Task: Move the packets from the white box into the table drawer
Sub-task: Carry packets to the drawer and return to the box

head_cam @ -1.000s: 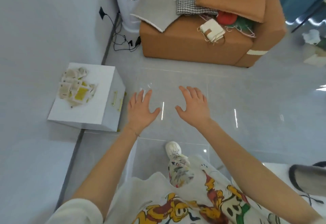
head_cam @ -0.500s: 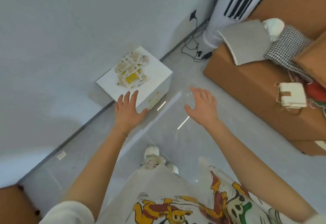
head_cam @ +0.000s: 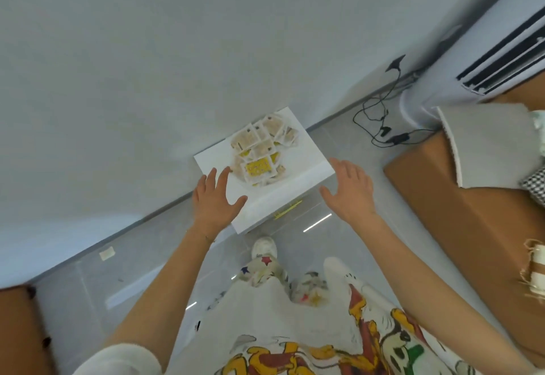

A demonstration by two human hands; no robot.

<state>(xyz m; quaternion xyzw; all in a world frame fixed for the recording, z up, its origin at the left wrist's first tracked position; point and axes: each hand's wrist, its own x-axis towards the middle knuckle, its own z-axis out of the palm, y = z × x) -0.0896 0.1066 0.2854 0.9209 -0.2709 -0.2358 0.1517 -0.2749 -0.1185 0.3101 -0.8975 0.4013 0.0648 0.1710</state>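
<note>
The white box (head_cam: 306, 155) stands against the wall; the packets (head_cam: 259, 153) lie heaped on its top; the left hand (head_cam: 216, 200), fingers spread and empty, is over its near-left corner; the right hand (head_cam: 349, 190), likewise splayed and empty, is beside its right corner.

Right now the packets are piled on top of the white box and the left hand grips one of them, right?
Not quite: the head view shows the left hand open, gripping nothing. The packets are indeed piled on top of the white box.
</note>
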